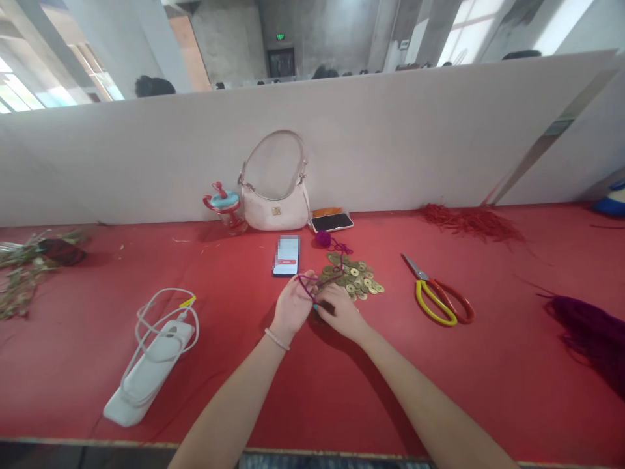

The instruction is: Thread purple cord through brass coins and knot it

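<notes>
Both my hands meet at the middle of the red table. My left hand [291, 305] is closed, pinching a loop of purple cord [312, 284]. My right hand [340, 310] is closed on the same cord right beside it. The cord runs back over a pile of brass coins [355, 276] to a small purple ball of cord [323, 238]. The coins lie just beyond my right hand's fingers. A phone [286, 255] with a lit screen lies just beyond my left hand.
Yellow and red scissors [439, 301] lie to the right. A white power bank with cable [152, 359] sits left. A white handbag [274, 195], a cup [225, 207] and a second phone [332, 222] stand by the white partition. Red threads [469, 221], purple threads [590, 332] and dried stems [24, 273] lie around.
</notes>
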Motion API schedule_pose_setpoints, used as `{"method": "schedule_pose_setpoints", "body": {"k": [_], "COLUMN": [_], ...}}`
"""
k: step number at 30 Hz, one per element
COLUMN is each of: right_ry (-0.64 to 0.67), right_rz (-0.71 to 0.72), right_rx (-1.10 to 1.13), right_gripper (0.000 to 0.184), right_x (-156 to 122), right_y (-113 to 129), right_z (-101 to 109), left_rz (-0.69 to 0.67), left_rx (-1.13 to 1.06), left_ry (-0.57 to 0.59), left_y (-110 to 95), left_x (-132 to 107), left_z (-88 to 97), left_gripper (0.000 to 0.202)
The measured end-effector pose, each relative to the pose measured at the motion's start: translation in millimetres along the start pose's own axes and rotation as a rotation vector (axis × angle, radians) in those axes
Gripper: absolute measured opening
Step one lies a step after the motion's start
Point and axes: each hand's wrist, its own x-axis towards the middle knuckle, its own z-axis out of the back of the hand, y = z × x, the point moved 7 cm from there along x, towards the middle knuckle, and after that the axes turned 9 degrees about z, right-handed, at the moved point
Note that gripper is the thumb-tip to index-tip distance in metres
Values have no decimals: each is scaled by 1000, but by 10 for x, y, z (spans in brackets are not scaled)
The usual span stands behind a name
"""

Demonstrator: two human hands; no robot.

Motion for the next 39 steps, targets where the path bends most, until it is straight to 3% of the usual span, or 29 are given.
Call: {"method": "schedule_pose_setpoints", "body": {"k": [7, 13, 18, 21, 25, 29, 35, 39], "right_ry": [-171, -224, -247, -351, -613, -786, -808, -591], "right_rz": [-243, -397, -433, -485, -618, -681, -667, -806], "right_rx": [310, 641, 772, 895, 1139, 1318, 1309, 1089], "right_gripper": [9, 11, 12, 12, 15, 17, 25, 13], "right_x": [-75, -111, -122, -149, -234, -305, -319, -187], "right_y": [-193, -289, -300, -391, -658, -901, -1093, -1307], "right_z": [92, 42, -1, 20, 144, 311, 547, 694], "left_rz": [-67, -52, -23, -28, -95, -226, -441, -500], "left_rx": [-14, -106, -157, -126, 101, 564, 1171, 1290], "left_ry": [-72, -47, -49, -68, -114, -101, -18, -50], "left_y": [-65, -23, -19, -39, -41, -29, 10, -11], "left_x": [68, 114, 117, 115, 119, 78, -50, -84], "left_z": [178, 205, 209, 213, 223, 103, -189, -227], "left_gripper": [24, 17, 12, 19, 22, 14, 25, 26]}}
